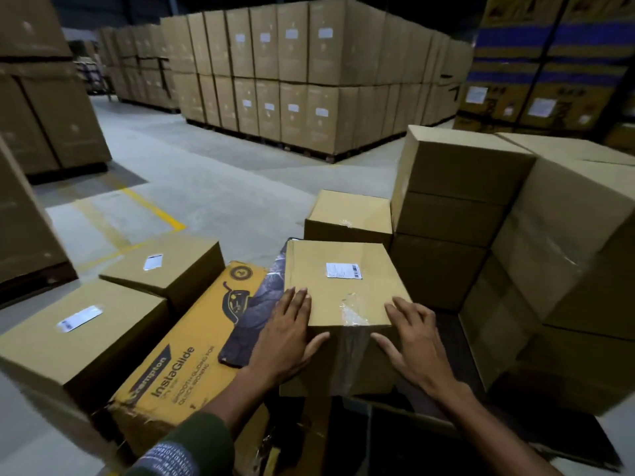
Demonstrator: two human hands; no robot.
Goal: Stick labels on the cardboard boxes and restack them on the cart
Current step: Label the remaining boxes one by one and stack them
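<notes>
at six o'clock both hands hold a plain cardboard box (343, 290) by its near top edge: the left hand (287, 333) lies at its seven o'clock corner, fingers flat on the top and thumb down the front face, and the right hand (410, 341) mirrors it at five o'clock, fingers spread on top, thumb on the taped front. neither hand is clenched; the fingers lie nearly straight, pressing the box between them. a white label (343, 270) is stuck on the box top toward one o'clock from its middle, and clear tape (352, 312) runs over the near edge. at eight o'clock a yellow printed carton (178, 365) lies tilted beside the box. further toward nine o'clock stand two labelled boxes (80, 333), side by side. at twelve o'clock, just behind the held box, sits another plain box (348, 214). at three o'clock rises a stack of brown boxes (457, 207). far off at twelve o'clock, across the grey floor (213, 173), stands a large block of palletised cartons (309, 73).
</notes>
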